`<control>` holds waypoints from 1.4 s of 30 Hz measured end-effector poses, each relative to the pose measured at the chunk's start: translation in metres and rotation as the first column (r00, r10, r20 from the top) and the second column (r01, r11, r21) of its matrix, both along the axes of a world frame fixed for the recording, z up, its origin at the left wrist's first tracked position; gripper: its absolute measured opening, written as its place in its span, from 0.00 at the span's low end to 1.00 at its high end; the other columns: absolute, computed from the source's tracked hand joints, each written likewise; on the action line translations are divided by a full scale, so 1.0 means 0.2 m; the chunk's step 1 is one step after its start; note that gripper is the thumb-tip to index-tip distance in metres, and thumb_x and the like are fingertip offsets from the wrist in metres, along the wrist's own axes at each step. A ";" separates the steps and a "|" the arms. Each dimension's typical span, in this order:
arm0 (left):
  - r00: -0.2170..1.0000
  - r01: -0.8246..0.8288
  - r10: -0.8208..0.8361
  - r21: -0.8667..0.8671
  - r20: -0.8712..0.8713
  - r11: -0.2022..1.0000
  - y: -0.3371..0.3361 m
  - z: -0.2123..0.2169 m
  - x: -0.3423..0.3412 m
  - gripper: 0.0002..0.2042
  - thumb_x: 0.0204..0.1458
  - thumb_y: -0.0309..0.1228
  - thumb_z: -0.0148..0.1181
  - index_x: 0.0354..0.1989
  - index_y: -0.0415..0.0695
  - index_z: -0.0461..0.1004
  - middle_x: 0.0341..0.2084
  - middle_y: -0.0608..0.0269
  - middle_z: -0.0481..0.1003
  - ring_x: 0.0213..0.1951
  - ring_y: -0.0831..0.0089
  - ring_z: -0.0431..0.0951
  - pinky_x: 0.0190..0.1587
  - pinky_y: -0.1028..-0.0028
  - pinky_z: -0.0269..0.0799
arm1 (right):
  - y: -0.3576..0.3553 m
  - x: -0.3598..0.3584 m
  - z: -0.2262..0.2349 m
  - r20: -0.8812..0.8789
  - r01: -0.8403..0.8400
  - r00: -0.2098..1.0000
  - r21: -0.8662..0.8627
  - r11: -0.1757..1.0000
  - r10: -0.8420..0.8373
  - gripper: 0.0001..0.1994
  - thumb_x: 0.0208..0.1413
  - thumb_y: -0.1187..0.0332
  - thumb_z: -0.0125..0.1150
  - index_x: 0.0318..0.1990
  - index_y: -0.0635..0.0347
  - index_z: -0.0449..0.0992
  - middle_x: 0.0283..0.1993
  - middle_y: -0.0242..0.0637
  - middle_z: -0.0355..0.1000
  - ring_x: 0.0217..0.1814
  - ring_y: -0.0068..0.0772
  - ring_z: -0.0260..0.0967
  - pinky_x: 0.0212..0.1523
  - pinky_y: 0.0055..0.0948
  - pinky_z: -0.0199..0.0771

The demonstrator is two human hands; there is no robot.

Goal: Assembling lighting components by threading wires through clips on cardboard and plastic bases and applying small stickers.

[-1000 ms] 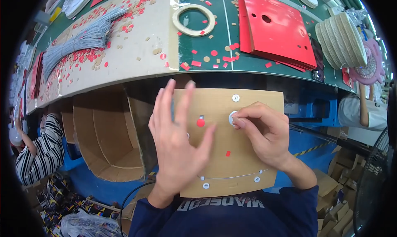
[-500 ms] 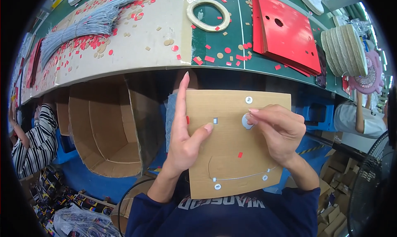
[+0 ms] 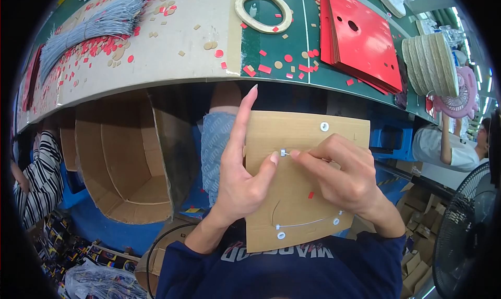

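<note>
A brown cardboard sheet [image 3: 302, 210] lies in front of my body. My left hand [image 3: 242, 179] grips its left edge, thumb on the face, index finger stretched up past the edge. Close to the thumb tip is a small white-and-grey clip or slot [image 3: 283, 152]. My right hand [image 3: 344, 168] pinches a thin wire [image 3: 289, 153] that meets this clip; the fingers hide most of it. White ring-shaped washers [image 3: 324, 127] sit near the sheet's top and bottom. A second thin wire [image 3: 305, 224] runs across the lower part. A red chip [image 3: 311, 195] rests mid-sheet.
The workbench [image 3: 172, 64] ahead carries a bundle of grey wires [image 3: 94, 30], a tape roll [image 3: 263, 12], stacked red sheets [image 3: 365, 43], a cord spool [image 3: 430, 64] and scattered chips. An open carton [image 3: 125, 158] stands at left, a black fan [image 3: 464, 226] at right. Other people sit on both sides.
My right hand has moved left from the sheet's right-hand white disc to the clip near my left thumb. The sheet has shifted slightly right, still in my left hand.
</note>
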State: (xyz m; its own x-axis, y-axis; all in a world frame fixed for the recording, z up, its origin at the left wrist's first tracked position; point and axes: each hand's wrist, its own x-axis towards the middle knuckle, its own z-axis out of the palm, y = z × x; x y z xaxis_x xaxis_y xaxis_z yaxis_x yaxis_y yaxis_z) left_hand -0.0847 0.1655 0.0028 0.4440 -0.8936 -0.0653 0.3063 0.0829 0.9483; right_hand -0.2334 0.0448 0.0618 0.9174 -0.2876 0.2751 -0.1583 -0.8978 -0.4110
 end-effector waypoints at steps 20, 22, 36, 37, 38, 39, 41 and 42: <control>0.999 0.033 -0.032 0.064 -0.023 0.997 -0.02 0.02 0.04 0.43 0.47 0.15 0.50 0.78 0.37 0.48 0.65 0.53 0.62 0.62 0.71 0.68 0.65 0.71 0.62 | -0.13 -0.01 -0.01 -0.093 -0.244 0.967 -0.070 0.967 0.238 0.29 0.27 0.74 0.63 0.47 0.66 0.84 0.38 0.36 0.72 0.34 0.32 0.73 0.30 0.30 0.77; 0.999 0.042 -0.041 0.082 -0.021 0.996 -0.02 0.02 0.04 0.43 0.47 0.16 0.50 0.78 0.37 0.48 0.64 0.53 0.63 0.61 0.71 0.69 0.65 0.71 0.62 | -0.15 -0.04 -0.02 -0.079 -0.267 0.962 -0.068 0.961 0.262 0.30 0.24 0.74 0.62 0.45 0.67 0.85 0.35 0.36 0.72 0.33 0.32 0.73 0.29 0.29 0.77; 1.000 0.016 -0.016 0.071 -0.011 0.997 -0.05 -0.01 0.06 0.43 0.47 0.16 0.49 0.78 0.37 0.47 0.54 0.56 0.72 0.57 0.72 0.73 0.63 0.72 0.64 | -0.11 0.00 -0.02 -0.138 -0.302 0.951 -0.240 0.922 0.276 0.29 0.28 0.74 0.63 0.47 0.69 0.83 0.37 0.36 0.71 0.32 0.30 0.68 0.29 0.27 0.74; 1.000 0.015 -0.014 0.074 -0.011 0.997 -0.05 -0.01 0.06 0.43 0.47 0.16 0.49 0.78 0.37 0.47 0.54 0.56 0.72 0.57 0.72 0.73 0.63 0.72 0.64 | -0.11 0.00 -0.02 -0.144 -0.303 0.951 -0.242 0.922 0.274 0.29 0.28 0.73 0.63 0.48 0.70 0.83 0.37 0.36 0.70 0.32 0.30 0.68 0.29 0.27 0.73; 1.000 0.020 -0.020 0.077 -0.004 0.997 -0.05 -0.01 0.07 0.43 0.47 0.16 0.49 0.78 0.37 0.47 0.54 0.56 0.72 0.57 0.72 0.73 0.63 0.71 0.64 | -0.11 -0.01 -0.02 -0.146 -0.302 0.951 -0.241 0.922 0.273 0.29 0.28 0.73 0.63 0.48 0.70 0.83 0.37 0.36 0.70 0.32 0.30 0.68 0.29 0.27 0.73; 1.000 0.025 -0.026 0.080 0.003 0.996 -0.05 -0.02 0.07 0.43 0.47 0.16 0.49 0.78 0.37 0.47 0.54 0.56 0.72 0.57 0.72 0.73 0.64 0.71 0.63 | -0.10 -0.01 -0.03 -0.152 -0.296 0.953 -0.276 0.915 0.262 0.30 0.28 0.73 0.63 0.48 0.69 0.84 0.38 0.37 0.70 0.31 0.29 0.68 0.29 0.26 0.73; 1.000 0.021 -0.021 0.073 -0.004 0.997 -0.05 -0.02 0.07 0.43 0.47 0.16 0.49 0.78 0.37 0.47 0.54 0.56 0.72 0.57 0.72 0.73 0.64 0.71 0.63 | -0.08 -0.01 -0.03 -0.158 -0.291 0.955 -0.308 0.906 0.253 0.30 0.28 0.73 0.63 0.49 0.69 0.84 0.38 0.37 0.70 0.31 0.29 0.68 0.28 0.26 0.72; 1.000 0.015 -0.015 0.067 -0.008 0.998 -0.05 -0.02 0.07 0.43 0.47 0.16 0.49 0.78 0.37 0.47 0.54 0.56 0.72 0.57 0.72 0.73 0.64 0.71 0.63 | -0.07 -0.01 -0.03 -0.157 -0.284 0.957 -0.319 0.904 0.245 0.30 0.29 0.73 0.63 0.49 0.69 0.84 0.38 0.38 0.69 0.31 0.29 0.67 0.28 0.26 0.72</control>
